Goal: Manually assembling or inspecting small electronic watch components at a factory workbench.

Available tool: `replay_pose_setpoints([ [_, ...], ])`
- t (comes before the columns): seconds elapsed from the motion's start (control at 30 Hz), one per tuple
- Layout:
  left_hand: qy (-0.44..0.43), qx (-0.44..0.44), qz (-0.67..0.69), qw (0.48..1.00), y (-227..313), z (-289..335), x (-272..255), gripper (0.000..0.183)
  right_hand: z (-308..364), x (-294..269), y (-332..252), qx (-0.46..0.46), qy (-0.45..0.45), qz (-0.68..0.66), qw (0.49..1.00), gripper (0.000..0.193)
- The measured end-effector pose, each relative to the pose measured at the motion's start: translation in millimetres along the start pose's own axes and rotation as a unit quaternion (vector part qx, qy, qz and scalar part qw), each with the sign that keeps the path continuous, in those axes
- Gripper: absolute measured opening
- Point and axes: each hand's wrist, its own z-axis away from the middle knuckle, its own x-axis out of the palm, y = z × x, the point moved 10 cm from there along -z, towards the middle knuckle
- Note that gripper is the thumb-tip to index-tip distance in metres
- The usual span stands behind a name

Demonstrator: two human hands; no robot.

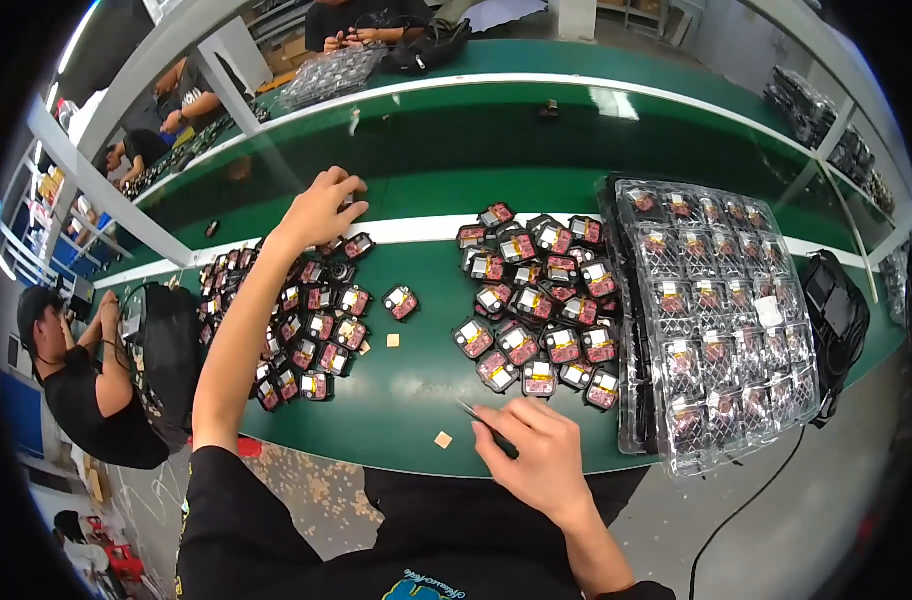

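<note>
While the left hand (321, 208) reaches over the left pile of small modules (296, 320) toward the far edge of the green surface (406, 400), its grip half closed on nothing I can see, the right hand (536, 450) at the near edge grips dark tweezers (484, 424). A clear tray (716, 310) lies at the right edge.

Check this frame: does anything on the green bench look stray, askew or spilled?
Mostly orderly. One small module lies alone between the left pile and the right pile. Two tan squares lie loose on the green bench, and many similar bits litter the floor below.
</note>
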Motion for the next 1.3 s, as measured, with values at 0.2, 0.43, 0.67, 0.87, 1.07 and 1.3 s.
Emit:
replay_pose_setpoints([
  [0.2, 0.020, 0.003, 0.022, 1.000, -6, -6, 15, 0.021, -13, 22, -21, -0.054, -0.032, 0.103, 0.993, 0.023],
  [0.43, -0.015, -0.029, 0.158, 0.987, -30, -3, 16, 0.015, -39, 22, -44, -0.097, -0.014, 0.139, 0.985, 0.029],
  [0.67, 0.001, -0.045, 0.131, 0.990, -14, -7, 10, 0.012, -101, -26, -12, -0.003, 0.101, 0.253, 0.962, 0.070],
  [0.87, 0.050, -0.036, 0.018, 0.998, 11, 4, -3, 0.012, -124, 4, 42, 0.044, 0.052, 0.360, 0.930, 0.107],
  [1.07, 0.024, 0.082, 0.135, 0.987, 127, 53, -42, 0.009, -115, 0, 39, -0.001, 0.051, 0.392, 0.919, 0.089],
  [1.3, 0.019, 0.106, 0.090, 0.990, 162, 89, -11, 0.019, -116, 10, 31, -0.026, 0.040, 0.397, 0.917, 0.061],
])
